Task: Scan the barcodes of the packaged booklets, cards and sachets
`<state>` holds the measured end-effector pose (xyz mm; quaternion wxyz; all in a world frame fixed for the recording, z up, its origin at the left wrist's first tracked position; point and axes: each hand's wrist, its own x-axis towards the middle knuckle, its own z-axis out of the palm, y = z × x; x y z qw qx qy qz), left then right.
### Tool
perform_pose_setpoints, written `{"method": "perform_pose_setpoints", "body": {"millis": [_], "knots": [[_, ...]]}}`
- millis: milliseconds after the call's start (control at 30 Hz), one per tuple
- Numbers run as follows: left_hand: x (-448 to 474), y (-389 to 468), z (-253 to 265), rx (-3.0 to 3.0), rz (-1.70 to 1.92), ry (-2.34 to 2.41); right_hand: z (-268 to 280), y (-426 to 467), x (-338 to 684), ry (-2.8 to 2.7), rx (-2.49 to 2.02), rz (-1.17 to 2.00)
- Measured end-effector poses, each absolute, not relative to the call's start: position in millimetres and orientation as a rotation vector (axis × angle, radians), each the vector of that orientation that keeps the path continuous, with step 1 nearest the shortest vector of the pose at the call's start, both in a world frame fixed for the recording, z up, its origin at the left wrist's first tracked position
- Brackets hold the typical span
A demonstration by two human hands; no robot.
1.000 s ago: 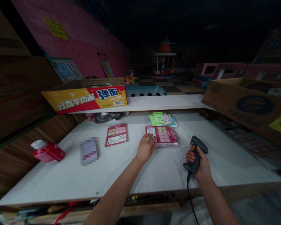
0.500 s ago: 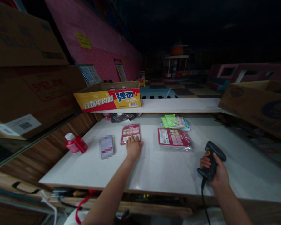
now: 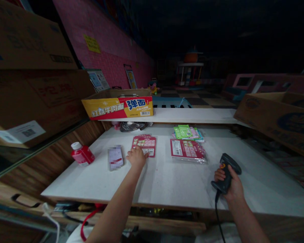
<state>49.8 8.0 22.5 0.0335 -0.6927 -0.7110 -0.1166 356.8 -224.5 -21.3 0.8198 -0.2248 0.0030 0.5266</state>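
Observation:
My left hand rests at the near left corner of a flat red package with small pictures and a barcode label. Its fingers are apart, and the thumb reaches over the package's near edge. Wrapped round the handle of a black barcode scanner is my right hand, held over the right part of the white table. The scanner's cable hangs down past the table edge. Between the hands lies a stack of similar red packages in clear plastic, with several green and pastel packets behind it.
Left of my left hand are a blurred-out phone and a red bottle tipped on its side. A yellow and red carton stands on the raised back ledge. Large brown boxes rise at left; another box sits at right.
My left hand has slid a little left and towards me across the package. The package has turned slightly and its near end has shifted right. The scanner stays in my right hand.

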Motion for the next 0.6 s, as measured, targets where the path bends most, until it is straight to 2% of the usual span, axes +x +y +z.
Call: {"method": "perform_pose_setpoints", "body": {"millis": [200, 600], "knots": [[36.4, 17.0, 28.0, -2.187, -0.322, -2.434, -18.0, -225.4, 353.7, 0.019, -0.482, 1.111], [43.7, 10.5, 25.6, -2.080, -0.452, -2.524, -18.4, -226.1, 350.4, 0.022, -0.490, 1.115]]}}
